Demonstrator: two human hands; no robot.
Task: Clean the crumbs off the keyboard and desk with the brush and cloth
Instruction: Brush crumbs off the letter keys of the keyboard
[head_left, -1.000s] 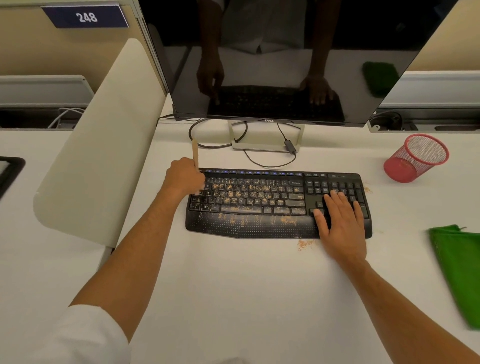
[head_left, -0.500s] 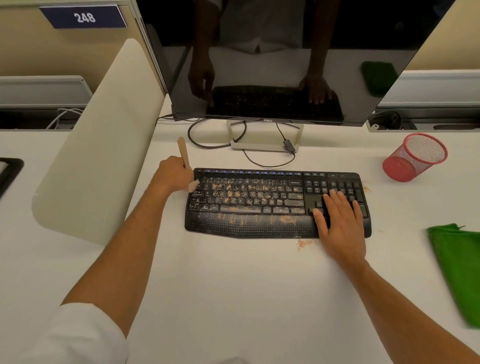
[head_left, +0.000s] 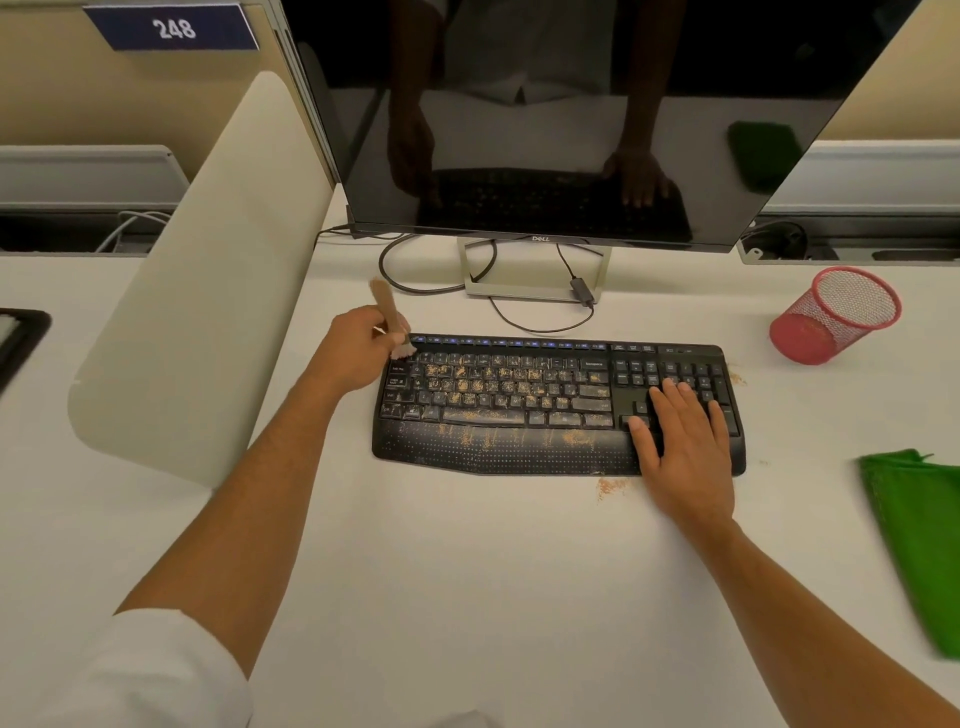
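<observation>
Two hands, left fingers (head_left: 385, 332) gripping brush (head_left: 390, 318)

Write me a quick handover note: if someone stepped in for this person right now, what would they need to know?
Left hand grips the brush, bristles at the keyboard's far left corner. Right hand lies flat on the keyboard's right end, steadying it.
Crumbs cover the middle keys and palm rest; a small pile sits on the desk at the front edge, a few more by the right end.
The cloth lies unused at the right.
Done: little; the leftmost keys look mostly clear.
Left: brush the keyboard, then wipe the desk with the cloth.
</observation>
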